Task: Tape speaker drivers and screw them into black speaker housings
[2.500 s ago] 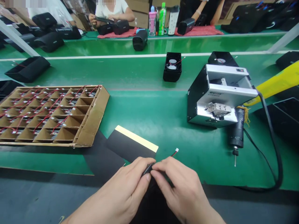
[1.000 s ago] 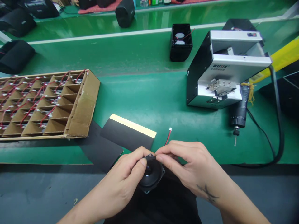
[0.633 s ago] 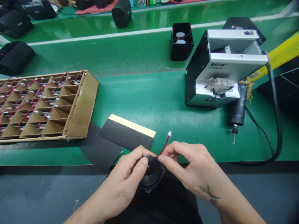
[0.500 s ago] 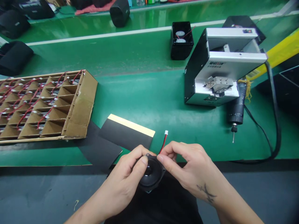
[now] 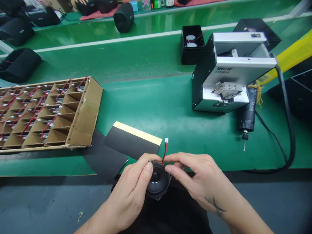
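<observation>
My left hand [image 5: 133,182] is closed around the left side of a small black speaker [image 5: 157,182], thumb on its front rim and fingers behind. The cone faces up toward me, over the table's front edge. From its top edge rises a red-and-black wire [image 5: 165,152] ending in a white connector [image 5: 166,140]. My right hand [image 5: 192,172] pinches the speaker's upper right edge, its index fingertip against the base of the wire and its thumb at the rim. The curled fingers of this hand are partly hidden. Two black sheets [image 5: 133,141] lie just beyond, one with a yellow strip.
At left stands a divided cardboard box [image 5: 84,120] holding several parts with red wires. A silver WEIXIN machine [image 5: 226,74] is at right, beside an electric screwdriver [image 5: 247,113] and its cable. Farther back are an open black housing [image 5: 192,53] and several dark speaker cabinets [image 5: 123,18].
The wire with its white connector has swung left and stands more upright. My right index finger has straightened and parted slightly from the thumb. My left hand keeps its hold on the speaker.
</observation>
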Tool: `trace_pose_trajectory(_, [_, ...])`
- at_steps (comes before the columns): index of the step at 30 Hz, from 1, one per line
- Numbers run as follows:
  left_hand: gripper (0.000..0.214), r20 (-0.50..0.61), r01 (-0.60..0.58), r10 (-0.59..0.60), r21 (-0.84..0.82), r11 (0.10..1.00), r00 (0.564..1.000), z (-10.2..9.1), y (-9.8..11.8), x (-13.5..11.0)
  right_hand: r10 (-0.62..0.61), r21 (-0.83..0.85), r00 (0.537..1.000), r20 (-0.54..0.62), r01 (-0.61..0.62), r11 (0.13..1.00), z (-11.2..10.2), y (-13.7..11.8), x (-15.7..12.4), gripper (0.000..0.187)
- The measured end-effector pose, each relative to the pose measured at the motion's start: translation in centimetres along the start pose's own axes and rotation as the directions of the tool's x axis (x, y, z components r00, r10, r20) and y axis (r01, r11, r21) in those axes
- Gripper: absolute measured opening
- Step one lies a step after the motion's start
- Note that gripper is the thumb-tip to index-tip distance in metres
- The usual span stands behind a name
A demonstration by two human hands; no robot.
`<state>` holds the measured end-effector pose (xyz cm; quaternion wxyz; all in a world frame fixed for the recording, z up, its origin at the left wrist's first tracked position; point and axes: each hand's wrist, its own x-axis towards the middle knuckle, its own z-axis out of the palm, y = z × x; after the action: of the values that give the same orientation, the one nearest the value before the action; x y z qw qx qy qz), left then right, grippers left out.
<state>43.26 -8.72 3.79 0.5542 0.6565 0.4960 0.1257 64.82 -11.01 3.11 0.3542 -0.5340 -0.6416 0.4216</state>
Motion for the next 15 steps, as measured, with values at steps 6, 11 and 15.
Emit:
trace_pose_trajectory(6, [0.037,0.044,0.072,-0.069,-0.069,0.995,0.997,-0.6,-0.3,0.0,0.068,-0.073,0.997,0.043,-0.065,0.995,-0.6,-0.4,0.2,0.020])
trace_pose_trajectory(11, [0.035,0.147,0.130,-0.095,-0.248,0.960,0.984,-0.7,-0.3,0.4,0.030,-0.131,0.999,0.034,-0.025,0.991,-0.8,-0.8,0.5,0.023])
trace_pose_trajectory(15, [0.034,0.160,0.107,-0.058,-0.322,0.941,0.985,-0.8,-0.2,0.3,-0.027,-0.058,1.000,0.012,0.028,0.998,-0.9,-1.1,0.6,0.022])
